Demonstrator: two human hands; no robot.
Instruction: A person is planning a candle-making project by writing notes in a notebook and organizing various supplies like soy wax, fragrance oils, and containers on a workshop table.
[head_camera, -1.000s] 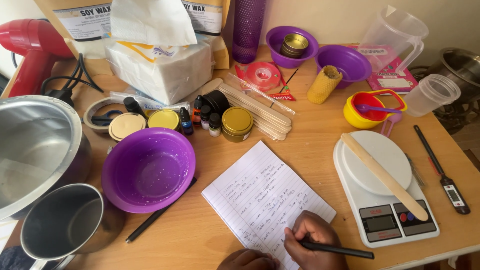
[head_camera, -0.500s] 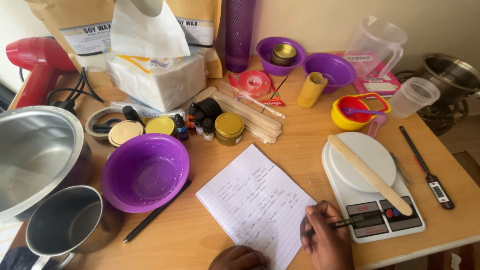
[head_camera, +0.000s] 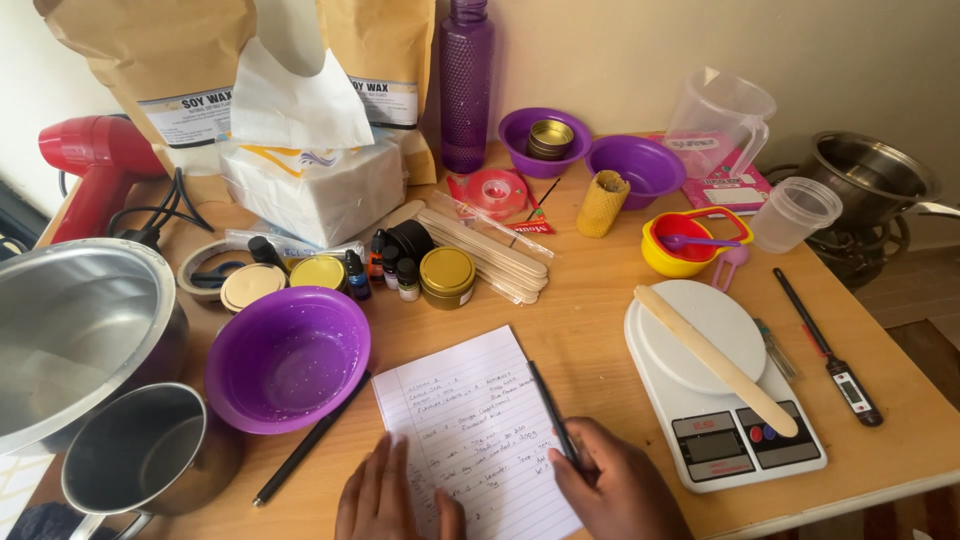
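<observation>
Right hand (head_camera: 620, 485) at bottom edge of view, fingers closed round a black pen (head_camera: 552, 410); pen slants up-left w/ its tip over the right margin of the lined paper sheet (head_camera: 470, 430); left hand (head_camera: 385, 495) lies flat & open, palm down, on the sheet's lower-left corner, gripping nothing; sheet rests on the wooden counter (head_camera: 590, 300), near its front edge, betw. the large purple bowl (head_camera: 288, 358) on its left & the white digital scale (head_camera: 720, 385) on its right; a wooden stirrer (head_camera: 715, 360) lies diagonally across the scale's plate; a thin black stick (head_camera: 310, 440) lies on the counter betw. bowl & sheet, touching neither hand; a black probe thermometer (head_camera: 828, 345) sits right of the scale; behind the sheet: a gold-lidded tin (head_camera: 447, 277), small dropper bottles (head_camera: 385, 275) & a bundle of flat wooden sticks (head_camera: 490, 255); far left, a big steel pot (head_camera: 70, 335) w/ a smaller steel pot (head_camera: 150, 450) in front of it; at back, a tissue pack (head_camera: 310, 180), 2 brown paper bags (head_camera: 165, 60) & a tall purple bottle (head_camera: 466, 80).
</observation>
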